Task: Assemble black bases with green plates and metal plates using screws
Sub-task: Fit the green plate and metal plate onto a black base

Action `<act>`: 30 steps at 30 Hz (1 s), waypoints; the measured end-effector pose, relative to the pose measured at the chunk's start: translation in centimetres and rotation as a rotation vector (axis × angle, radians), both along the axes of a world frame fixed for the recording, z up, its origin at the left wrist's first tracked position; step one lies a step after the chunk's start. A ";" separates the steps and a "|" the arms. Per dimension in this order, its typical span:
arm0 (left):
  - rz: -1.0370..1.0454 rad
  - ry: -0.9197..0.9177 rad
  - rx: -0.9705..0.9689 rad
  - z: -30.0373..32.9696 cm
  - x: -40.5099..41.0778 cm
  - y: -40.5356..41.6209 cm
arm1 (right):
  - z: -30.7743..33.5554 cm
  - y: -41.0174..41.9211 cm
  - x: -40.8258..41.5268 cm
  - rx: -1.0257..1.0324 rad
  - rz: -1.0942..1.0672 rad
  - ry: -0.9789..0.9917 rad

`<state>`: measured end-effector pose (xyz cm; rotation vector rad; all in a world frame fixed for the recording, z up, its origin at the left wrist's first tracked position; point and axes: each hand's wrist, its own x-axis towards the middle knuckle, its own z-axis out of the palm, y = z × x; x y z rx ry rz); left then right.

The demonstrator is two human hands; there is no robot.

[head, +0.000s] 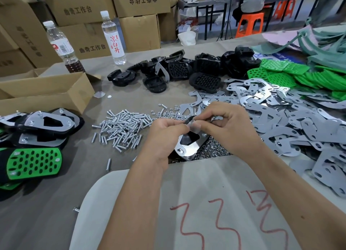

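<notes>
My left hand [164, 135] and my right hand [224, 124] both grip one black base with a metal plate on it [189, 143], tilted above the table's middle; my fingertips pinch at its upper end. A screw head shows at the plate's lower end. Loose screws [123, 126] lie in a pile to the left, small nuts [211, 148] under the held part. Spare black bases [187, 70] are heaped at the back, metal plates [280, 118] at the right, green plates [292, 75] at the far right.
Finished assemblies [33, 137] are stacked at the left edge beside an open cardboard box [46, 92]. Two bottles [112, 38] stand at the back before stacked cartons. A white sheet with red marks [206, 212] covers the near edge. A person sits far behind.
</notes>
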<state>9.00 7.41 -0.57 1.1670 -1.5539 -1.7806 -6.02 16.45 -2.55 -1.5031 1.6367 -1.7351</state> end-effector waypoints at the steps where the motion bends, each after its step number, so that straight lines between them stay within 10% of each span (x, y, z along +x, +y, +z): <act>1: 0.002 0.001 0.005 0.0 0.0 0.0 | 0.0 0.0 0.0 0.004 0.004 0.004; 21: -0.028 0.011 -0.061 -0.1 -0.1 0.3 | 1.0 0.5 -0.1 0.021 -0.045 0.347; 30: -0.040 0.019 -0.012 -0.2 0.1 0.0 | 0.8 0.4 -0.3 0.023 0.015 0.069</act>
